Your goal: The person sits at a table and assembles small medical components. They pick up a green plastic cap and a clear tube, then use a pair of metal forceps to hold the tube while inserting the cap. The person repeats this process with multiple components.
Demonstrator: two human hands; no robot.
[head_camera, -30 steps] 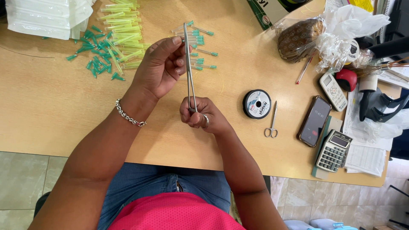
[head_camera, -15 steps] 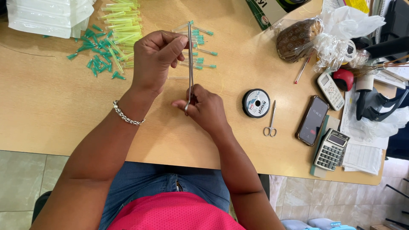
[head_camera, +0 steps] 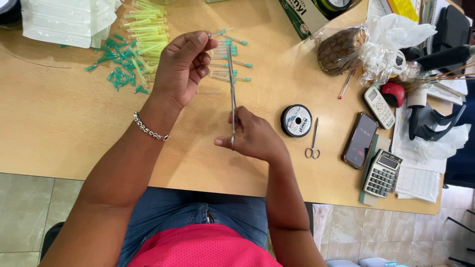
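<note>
Both hands hold a thin metal rod (head_camera: 231,94) above the surface (head_camera: 59,123): the left hand (head_camera: 183,66) pinches its far end, the right hand (head_camera: 252,137) grips its near end. Since a second ago, the right hand has slid nearer the body, beside the thread spool (head_camera: 297,120).

Metal rod (head_camera: 231,89) lower end hidden in right hand (head_camera: 255,138); box (head_camera: 316,15) cut off by top edge.

A green-and-white carton (head_camera: 302,17) lies at the table's far edge, clear plastic packs (head_camera: 64,22) far left, a crumpled clear bag (head_camera: 376,47) right, a round black-and-white spool label (head_camera: 297,120) centre, and a lit dark phone screen (head_camera: 360,140) beside a calculator's grey display (head_camera: 388,162).
</note>
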